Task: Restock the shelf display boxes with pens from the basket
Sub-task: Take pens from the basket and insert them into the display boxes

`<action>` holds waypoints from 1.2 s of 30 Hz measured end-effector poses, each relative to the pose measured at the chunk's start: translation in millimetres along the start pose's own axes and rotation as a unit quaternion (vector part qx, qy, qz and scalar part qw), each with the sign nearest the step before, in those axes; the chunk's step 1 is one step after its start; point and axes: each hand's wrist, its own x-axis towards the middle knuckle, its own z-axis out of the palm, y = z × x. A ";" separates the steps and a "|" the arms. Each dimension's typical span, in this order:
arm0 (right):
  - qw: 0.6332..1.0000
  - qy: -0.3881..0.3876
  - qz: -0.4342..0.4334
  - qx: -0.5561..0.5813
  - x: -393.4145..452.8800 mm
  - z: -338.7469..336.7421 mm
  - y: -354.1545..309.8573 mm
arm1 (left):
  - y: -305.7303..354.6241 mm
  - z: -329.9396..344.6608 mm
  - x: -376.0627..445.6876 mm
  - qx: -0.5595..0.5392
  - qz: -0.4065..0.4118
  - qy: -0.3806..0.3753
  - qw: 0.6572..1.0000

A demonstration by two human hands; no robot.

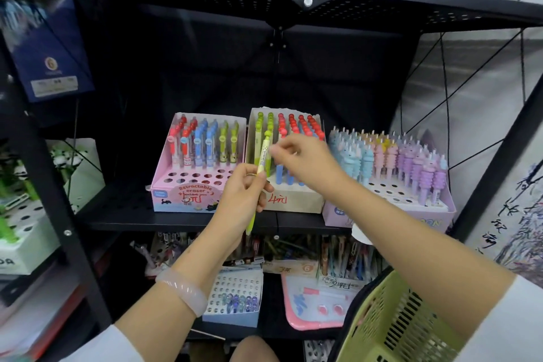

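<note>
A yellow-green pen (262,167) stands nearly upright in my left hand (245,192), which grips its middle in front of the beige display box (289,200) marked 4. My right hand (305,160) pinches the pen's upper part near its green cap. The beige box holds green, red and blue pens, with free holes at the front. To its left sits a pink eraser-pen box (188,197) with several open holes. A lilac box (388,214) of pastel character pens stands at the right. The green basket (390,323) hangs at my right forearm, lower right.
Everything sits on a black metal shelf (147,222) under a low perforated upper shelf (264,0). A lower shelf holds more pen boxes (235,300) and a pink tray (314,300). A black upright post (50,185) stands left, with a white box of green pens beyond it.
</note>
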 end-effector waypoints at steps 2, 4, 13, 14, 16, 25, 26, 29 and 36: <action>0.998 -0.043 0.013 0.044 -0.5 16.8 -5.6 | 1.9 -3.4 -0.6 0.003 0.015 0.003 1.000; 0.998 -0.018 0.012 0.053 4.7 22.2 -10.9 | 2.9 -12.1 0.1 0.039 0.038 0.017 0.998; 0.987 0.122 -0.046 -0.088 26.7 19.7 -15.4 | -0.6 -55.5 -0.9 0.132 0.056 0.040 0.989; 0.986 0.120 -0.048 -0.106 26.5 22.6 -14.4 | -1.7 -56.4 -2.1 0.126 0.055 0.037 0.990; 0.984 0.123 -0.045 -0.119 29.1 24.8 -14.0 | -4.7 -57.6 -3.9 0.118 0.049 0.035 0.991; 0.979 0.074 -0.029 -0.190 34.6 41.7 -3.7 | -5.9 -60.5 -5.2 0.107 0.049 0.019 0.993; 0.978 0.062 -0.020 -0.197 35.2 45.4 -2.2 | -5.5 -60.7 -6.3 0.108 0.050 0.016 0.993; 0.975 0.040 0.002 -0.219 31.9 54.9 0.5 | -3.9 -59.7 -10.7 0.107 0.049 0.007 0.993; 0.988 -0.019 0.008 -0.151 -1.7 20.8 2.6 | -1.8 -26.9 -23.6 0.087 0.022 -0.041 0.995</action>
